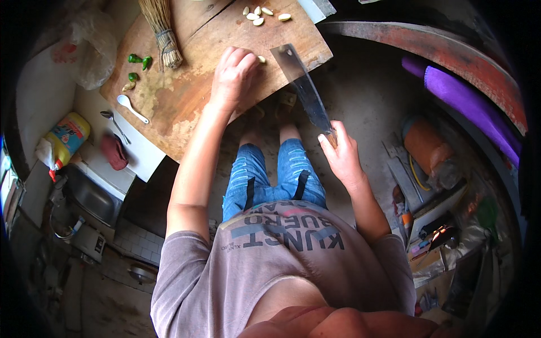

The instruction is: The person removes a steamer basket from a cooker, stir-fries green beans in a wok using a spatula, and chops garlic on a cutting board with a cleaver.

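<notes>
My right hand [344, 158] grips the wooden handle of a cleaver [310, 95]. Its dark blade points up and left, with the far end over the edge of a worn wooden cutting board [198, 101]. A small pale spot shows near the blade's tip; whether it is a hole or a bit of food is unclear. On the board, my left hand [234, 74] is curled, and a peeled garlic clove [261, 59] juts out at its fingertips, left of the blade. Several more peeled cloves [258, 21] lie farther back.
Left on the board are a bundled straw brush [165, 40], green pepper pieces [134, 58], a ginger piece [128, 86] and a white spoon [132, 108]. Beyond its left edge lie a metal spoon [115, 126], a dark red cloth [114, 152], a yellow bottle [67, 137] and a sink [95, 194].
</notes>
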### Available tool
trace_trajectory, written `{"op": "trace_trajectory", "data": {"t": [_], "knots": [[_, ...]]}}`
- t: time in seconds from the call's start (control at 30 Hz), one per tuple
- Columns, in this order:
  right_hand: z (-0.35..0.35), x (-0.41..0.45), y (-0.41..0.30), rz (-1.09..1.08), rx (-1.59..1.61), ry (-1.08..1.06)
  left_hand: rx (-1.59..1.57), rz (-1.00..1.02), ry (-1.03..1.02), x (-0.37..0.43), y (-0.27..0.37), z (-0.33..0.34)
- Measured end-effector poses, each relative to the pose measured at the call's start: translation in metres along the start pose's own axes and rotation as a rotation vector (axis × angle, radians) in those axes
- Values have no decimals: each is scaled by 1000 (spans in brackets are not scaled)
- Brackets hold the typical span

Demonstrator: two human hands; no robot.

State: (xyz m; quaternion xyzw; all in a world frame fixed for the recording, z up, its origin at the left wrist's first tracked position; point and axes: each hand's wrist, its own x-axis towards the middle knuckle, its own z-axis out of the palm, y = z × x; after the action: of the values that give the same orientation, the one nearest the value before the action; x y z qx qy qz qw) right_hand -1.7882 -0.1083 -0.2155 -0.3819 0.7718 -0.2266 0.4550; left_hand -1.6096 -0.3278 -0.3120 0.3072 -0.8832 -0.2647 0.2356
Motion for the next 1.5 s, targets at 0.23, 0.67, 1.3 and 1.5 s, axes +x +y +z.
{"op": "trace_trajectory", "data": {"t": [0.23,0.67,1.3,1.5], "knots": [[2,-10,29,139,222,65,86,-125,-12,-18,-4,-26],[4,-3,25,213,352,29,220,-77,139,53,-6,9],[6,-4,25,123,288,63,67,-314,24,10,19,21],[4,-7,14,89,310,32,66,-282,80,8,17,21]]}}
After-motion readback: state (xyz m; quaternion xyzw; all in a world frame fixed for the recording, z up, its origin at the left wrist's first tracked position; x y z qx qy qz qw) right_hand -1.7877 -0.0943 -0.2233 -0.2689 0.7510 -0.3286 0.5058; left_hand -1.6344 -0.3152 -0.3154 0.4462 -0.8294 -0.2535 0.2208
